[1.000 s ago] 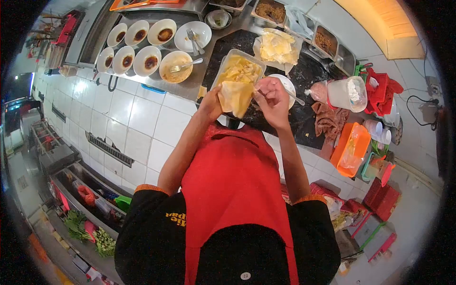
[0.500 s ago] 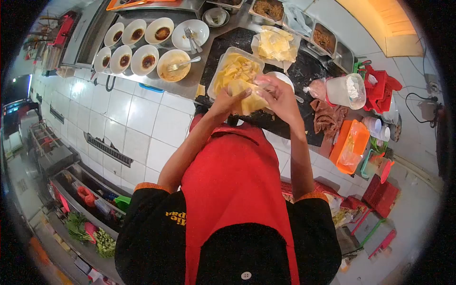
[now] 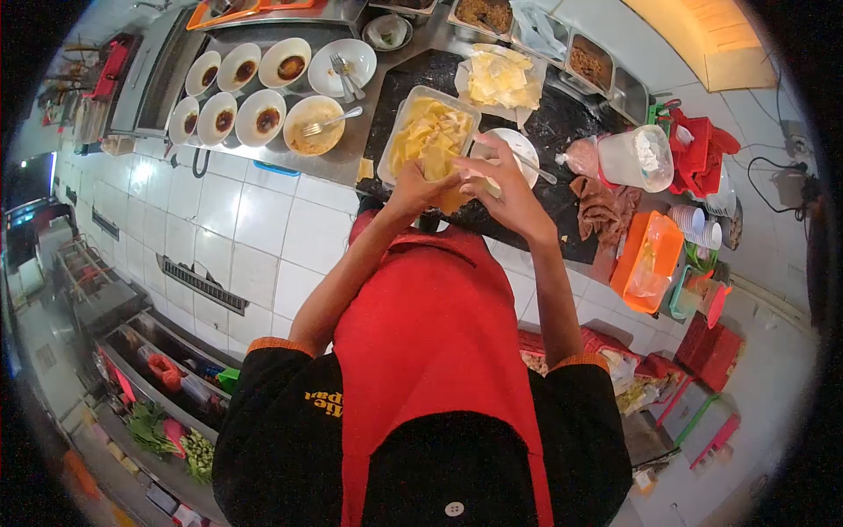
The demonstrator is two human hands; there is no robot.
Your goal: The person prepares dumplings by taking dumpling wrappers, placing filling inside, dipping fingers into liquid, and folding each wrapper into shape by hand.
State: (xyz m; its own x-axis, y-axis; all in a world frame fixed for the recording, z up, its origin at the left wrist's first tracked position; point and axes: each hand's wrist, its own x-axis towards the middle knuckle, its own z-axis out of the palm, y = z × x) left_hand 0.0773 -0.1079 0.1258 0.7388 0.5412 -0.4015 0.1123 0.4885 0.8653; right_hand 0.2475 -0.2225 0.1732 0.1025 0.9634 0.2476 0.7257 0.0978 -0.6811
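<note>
My left hand [image 3: 416, 188] pinches a thin yellow wonton wrapper [image 3: 450, 204] in front of me, at the near edge of a clear plastic tub [image 3: 388, 156]. Folded yellow wontons [image 3: 436, 123] fill that tub. Close by on the right, my right hand [image 3: 507, 195] has its thumb and fingers spread, with the fingertips near the wrapper. Behind it, partly hidden, is a white bowl [image 3: 527, 149] with a spoon [image 3: 544, 175] lying across it. A stack of flat square wrappers [image 3: 502, 77] rests on paper beyond the tub.
Several white bowls with dark sauce [image 3: 261, 118] line the steel counter at left, beside a bowl with a fork [image 3: 314, 126] and a plate with cutlery [image 3: 342, 68]. At right are a brown cloth [image 3: 604, 207], an orange basket [image 3: 648, 262] and a white plastic container [image 3: 637, 158].
My right hand has opened and drawn slightly away from the wrapper. The left hand keeps hold of the wrapper and has shifted a little left. The view has moved slightly.
</note>
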